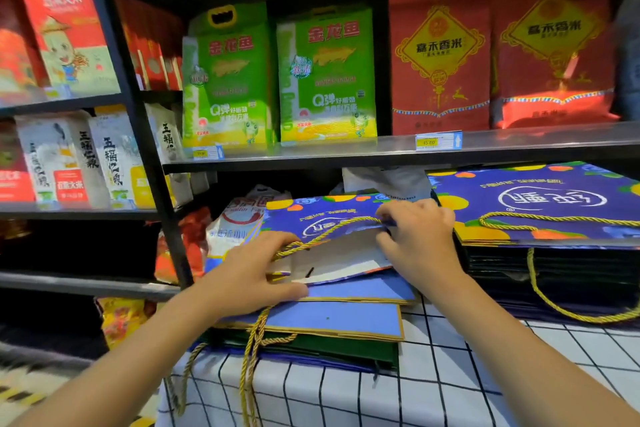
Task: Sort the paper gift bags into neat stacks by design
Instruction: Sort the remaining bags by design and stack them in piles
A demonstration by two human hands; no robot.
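Note:
A blue gift bag with a fruit print [322, 215] lies on top of the left stack, its mouth partly open so the white inside shows. My left hand [256, 270] grips its left edge, fingers by the gold rope handle [325, 236]. My right hand [419, 239] pinches the bag's rim at the right. Under it lie plain blue bags with gold edges [339, 319], then dark green bags [346, 352]. To the right is a taller stack [540, 198] topped by the same fruit-print design.
The stacks sit on a white cloth with a black grid [450, 374]. A metal shelf [485, 146] just above carries green and red rice packs. Crumpled plastic bags [235, 222] lie behind the left stack. A black upright post [156, 156] stands at the left.

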